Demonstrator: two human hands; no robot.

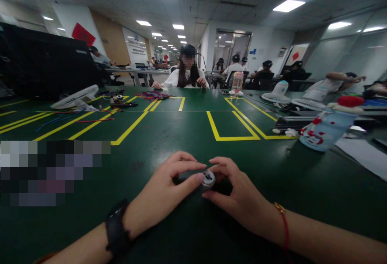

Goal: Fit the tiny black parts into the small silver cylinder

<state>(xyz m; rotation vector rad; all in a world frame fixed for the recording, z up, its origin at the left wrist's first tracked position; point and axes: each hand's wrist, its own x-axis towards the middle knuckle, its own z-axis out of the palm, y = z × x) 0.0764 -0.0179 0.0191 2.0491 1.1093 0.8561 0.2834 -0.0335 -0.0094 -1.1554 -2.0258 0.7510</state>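
The grip is a two-handed pinch: the left hand (165,193) and the right hand (238,197) meet low over the green counter (181,135), fingertips closed from both sides on a small round metal part (208,178); the part sits between them, its pale face with a dark centre turned up, seemingly so that the eyes above can read it; whether it rests on the counter or is lifted just clear I cannot tell. The left index finger and thumb press its near-left edge, and the right thumb and forefinger curl over its right side, which steadies so small a piece against rolling. A black watch (116,227) bands the left wrist; a red string bracelet (284,225) circles the right.

Outward and to the right of the grip lies a bottle with a red cap (328,125), tipped on its side beside white paper (363,155); beyond the grip, yellow tape lines (232,138) mark out bays on the counter; far left of the grip, a white fan (75,97) lies flat near loose red and blue wires (90,119). Across the counter, well apart from the grip, a seated person (187,74) works with both hands over a heap of coloured wires (154,94); more people sit behind.
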